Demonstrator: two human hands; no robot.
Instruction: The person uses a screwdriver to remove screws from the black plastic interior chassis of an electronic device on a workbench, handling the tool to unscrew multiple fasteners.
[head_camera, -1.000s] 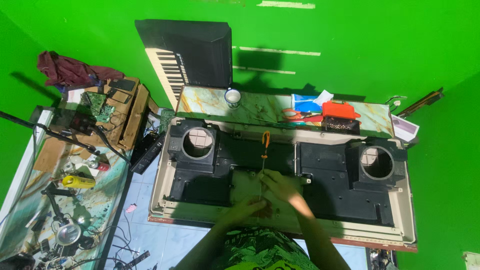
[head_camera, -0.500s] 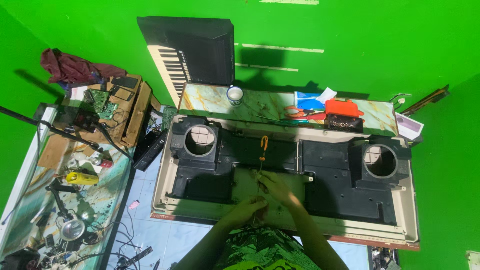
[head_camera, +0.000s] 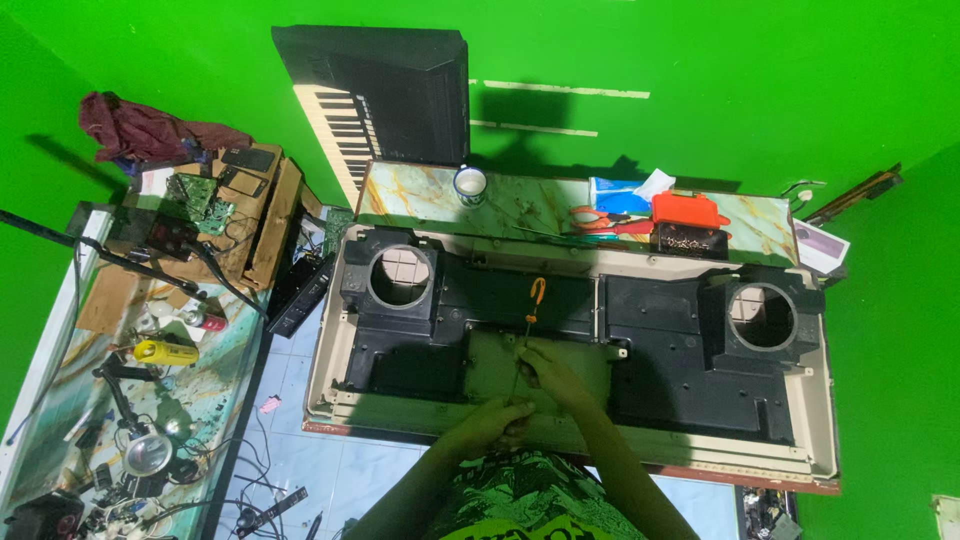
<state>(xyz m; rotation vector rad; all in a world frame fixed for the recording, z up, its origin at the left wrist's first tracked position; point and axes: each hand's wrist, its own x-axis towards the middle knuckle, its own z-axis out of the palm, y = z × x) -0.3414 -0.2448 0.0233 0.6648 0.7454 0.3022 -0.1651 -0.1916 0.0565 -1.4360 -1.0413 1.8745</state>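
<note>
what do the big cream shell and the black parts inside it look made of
The cream shell looks like moulded plastic, matt, with rounded corners. The black inner panels look like matt plastic too, with moulded round openings. Neither is certain from this far off.

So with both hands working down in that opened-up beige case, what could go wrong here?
The screwdriver with the orange handle stands near upright under the right hand; if the tip slips, it could gouge the black inner panel. The left hand pinches something too small to make out, and a tiny part could drop into the round opening, where floor tiles show through. The case seems to overhang at the near edge, so leaning on it might tip it.
</note>
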